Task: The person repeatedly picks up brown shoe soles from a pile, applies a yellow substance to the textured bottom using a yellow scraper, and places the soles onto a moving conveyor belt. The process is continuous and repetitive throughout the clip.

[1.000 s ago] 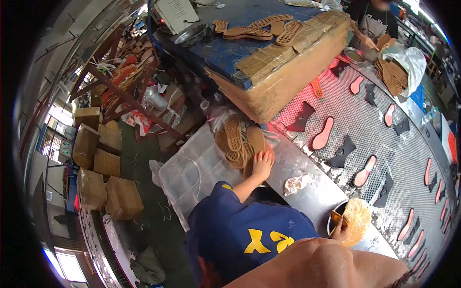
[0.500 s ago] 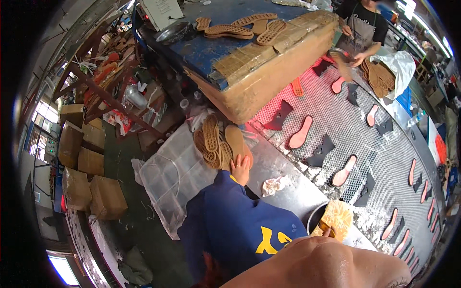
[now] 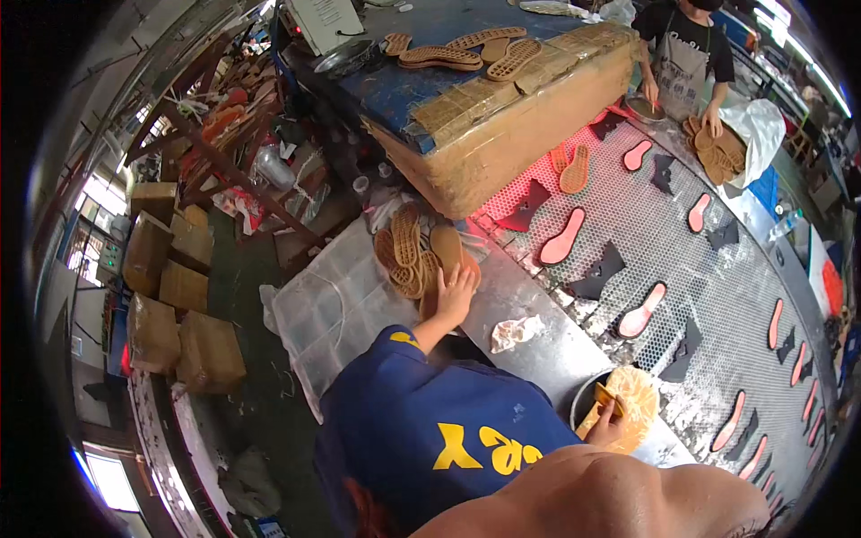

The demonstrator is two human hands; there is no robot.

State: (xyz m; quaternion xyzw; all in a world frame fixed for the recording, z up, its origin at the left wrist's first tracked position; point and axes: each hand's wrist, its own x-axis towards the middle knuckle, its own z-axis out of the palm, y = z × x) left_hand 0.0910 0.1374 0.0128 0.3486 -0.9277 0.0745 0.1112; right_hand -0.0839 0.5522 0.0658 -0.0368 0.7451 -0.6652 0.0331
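Note:
My left hand [image 3: 456, 292] rests with fingers spread on the tan shoe soles [image 3: 445, 249], which lie in a loose pile at the left edge of the metal table. Several soles [image 3: 406, 238] with a grid pattern overlap beside it. At the lower right, my right hand [image 3: 607, 427] is closed on a flat yellow tool [image 3: 608, 398]; its working end cannot be made out. The tool is at a round pot [image 3: 585, 400] whose near side is covered by a pale yellow crusted slab [image 3: 639, 394].
A mesh conveyor belt [image 3: 682, 269] carries pink insoles [image 3: 643, 311] and black upper pieces [image 3: 603, 273]. A crumpled white cloth [image 3: 516, 333] lies on the metal table. Beyond stands a tape-covered box-like housing [image 3: 511, 134]. A co-worker [image 3: 686, 67] reaches toward another sole pile [image 3: 717, 152]. Cardboard boxes [image 3: 211, 352] stand left.
My left hand's wrist and forearm show more now, with the hand still on the soles. A second sole lies beside the orange one on the belt. The co-worker's hand has moved to the far pile.

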